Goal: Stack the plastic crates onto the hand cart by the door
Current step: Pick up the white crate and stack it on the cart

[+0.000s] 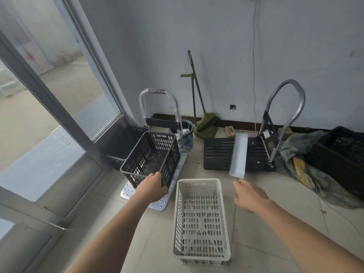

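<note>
A black plastic crate point(151, 156) stands on the silver deck of the hand cart point(167, 196) beside the glass door. My left hand point(152, 187) grips the crate's near right corner at the rim. A white plastic crate point(200, 221) sits on the floor between my arms, open side up. My right hand point(249, 195) hovers just right of the white crate's far corner, fingers loose and holding nothing. The cart's wrapped handle point(157, 95) rises behind the black crate.
A second cart with a black deck point(218, 152) and grey handle point(291, 89) stands at right, a white tray point(239, 154) across it. Another black crate point(342, 154) sits far right by crumpled sheeting point(299, 152). A broom and dustpan point(204, 125), a bin point(187, 133) and a dark crate point(122, 142) line the wall.
</note>
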`<state>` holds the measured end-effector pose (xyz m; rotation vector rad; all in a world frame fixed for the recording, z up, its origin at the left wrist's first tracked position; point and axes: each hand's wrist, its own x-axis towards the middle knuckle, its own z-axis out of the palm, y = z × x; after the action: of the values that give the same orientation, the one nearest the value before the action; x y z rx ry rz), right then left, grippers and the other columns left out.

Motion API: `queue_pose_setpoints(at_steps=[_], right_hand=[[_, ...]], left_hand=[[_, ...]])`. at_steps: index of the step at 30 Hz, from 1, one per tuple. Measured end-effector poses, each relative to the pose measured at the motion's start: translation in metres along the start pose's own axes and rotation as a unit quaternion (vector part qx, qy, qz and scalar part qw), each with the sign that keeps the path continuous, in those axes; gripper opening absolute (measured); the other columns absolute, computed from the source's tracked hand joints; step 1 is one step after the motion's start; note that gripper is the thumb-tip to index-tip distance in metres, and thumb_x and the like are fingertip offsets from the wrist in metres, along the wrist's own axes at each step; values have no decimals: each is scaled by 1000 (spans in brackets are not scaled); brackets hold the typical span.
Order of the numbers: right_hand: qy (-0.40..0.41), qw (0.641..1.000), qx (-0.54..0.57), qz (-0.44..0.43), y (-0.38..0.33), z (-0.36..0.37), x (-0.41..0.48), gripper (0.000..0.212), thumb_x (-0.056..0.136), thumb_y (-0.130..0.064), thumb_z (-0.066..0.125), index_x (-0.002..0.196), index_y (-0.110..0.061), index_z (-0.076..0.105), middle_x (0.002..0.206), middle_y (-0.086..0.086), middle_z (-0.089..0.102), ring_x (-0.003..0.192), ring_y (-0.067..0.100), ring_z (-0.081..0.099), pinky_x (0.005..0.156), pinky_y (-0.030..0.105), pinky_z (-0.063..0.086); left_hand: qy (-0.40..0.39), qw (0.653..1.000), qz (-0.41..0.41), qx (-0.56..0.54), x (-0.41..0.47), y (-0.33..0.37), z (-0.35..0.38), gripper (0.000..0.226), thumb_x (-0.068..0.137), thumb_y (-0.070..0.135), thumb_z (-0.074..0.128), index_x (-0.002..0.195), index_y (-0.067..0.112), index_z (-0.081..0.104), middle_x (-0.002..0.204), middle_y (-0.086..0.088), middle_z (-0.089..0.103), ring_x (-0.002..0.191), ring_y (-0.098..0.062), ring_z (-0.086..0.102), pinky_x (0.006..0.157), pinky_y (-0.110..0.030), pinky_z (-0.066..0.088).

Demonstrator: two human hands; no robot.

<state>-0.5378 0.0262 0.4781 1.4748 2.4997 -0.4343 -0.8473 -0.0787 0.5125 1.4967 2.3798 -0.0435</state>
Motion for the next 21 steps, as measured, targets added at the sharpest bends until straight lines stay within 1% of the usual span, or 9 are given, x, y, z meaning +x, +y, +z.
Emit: queue_pose_setpoints(at_steps=[1, 4, 7, 11, 13, 15, 17, 19, 21], right_hand=[[0, 1000, 0, 3, 1, 11, 5, 19, 94, -18, 48, 112, -16, 51, 125, 3, 54, 107, 25, 58, 73, 33, 40], [-3, 1000, 2, 9, 3, 46, 23, 26, 93, -19, 49, 119, -14, 51, 124, 3, 54, 108, 25, 57, 73, 32, 40], [8, 1000, 2, 7, 3, 89, 48, 27, 93, -20, 49, 119, -14, 51, 124, 3, 54, 107, 25, 57, 73, 33, 41], [28, 1000, 0, 15, 4, 168, 89, 29, 92, -23, 50, 119, -15, 52, 127, 3, 52, 109, 25, 57, 75, 35, 46], [34, 999, -6, 21, 4, 211, 108, 31, 90, -26, 55, 119, -16, 51, 130, 2, 47, 105, 23, 57, 73, 35, 49], [48, 999, -21, 17, 5, 252, 128, 30, 89, -29, 57, 115, -17, 50, 128, 2, 47, 97, 21, 56, 69, 34, 48], [53, 998, -37, 10, 5, 287, 146, 34, 88, -31, 57, 118, -17, 50, 129, 3, 47, 97, 21, 55, 68, 33, 48], [61, 997, -48, 9, 9, 316, 163, 38, 88, -33, 58, 121, -16, 50, 130, 4, 47, 99, 22, 55, 70, 34, 49], [74, 996, -53, 11, 14, 340, 179, 41, 85, -33, 61, 121, -17, 51, 126, 4, 48, 97, 22, 55, 70, 34, 49]], left_hand=[[2, 1000, 1, -1, 3, -4, 10, 20, 86, 21, 48, 104, 11, 46, 99, -7, 53, 86, -23, 54, 70, -32, 45], [5, 1000, -2, -2, 18, -18, 45, 30, 88, 23, 51, 113, 7, 50, 102, -6, 55, 89, -23, 54, 71, -31, 46], [11, 1000, -9, -16, 40, -35, 89, 37, 87, 26, 53, 119, 8, 50, 111, -9, 59, 99, -27, 60, 78, -34, 51], [25, 999, -10, -37, 74, -63, 174, 33, 88, 32, 52, 113, 10, 49, 110, -10, 59, 102, -30, 59, 84, -42, 53], [28, 998, -20, -47, 89, -76, 225, 37, 91, 33, 54, 119, 10, 48, 117, -10, 58, 106, -30, 58, 86, -42, 51], [29, 997, -31, -66, 102, -87, 273, 42, 92, 32, 55, 127, 9, 47, 126, -11, 57, 112, -30, 57, 90, -41, 50], [31, 996, -36, -82, 115, -96, 314, 47, 93, 30, 56, 132, 8, 45, 133, -12, 55, 117, -30, 56, 94, -42, 49], [39, 994, -42, -90, 125, -103, 348, 50, 94, 29, 56, 136, 6, 43, 134, -13, 54, 116, -29, 56, 94, -41, 49], [53, 993, -54, -86, 133, -107, 378, 50, 93, 28, 56, 137, 6, 43, 133, -14, 54, 114, -30, 57, 92, -42, 50]])
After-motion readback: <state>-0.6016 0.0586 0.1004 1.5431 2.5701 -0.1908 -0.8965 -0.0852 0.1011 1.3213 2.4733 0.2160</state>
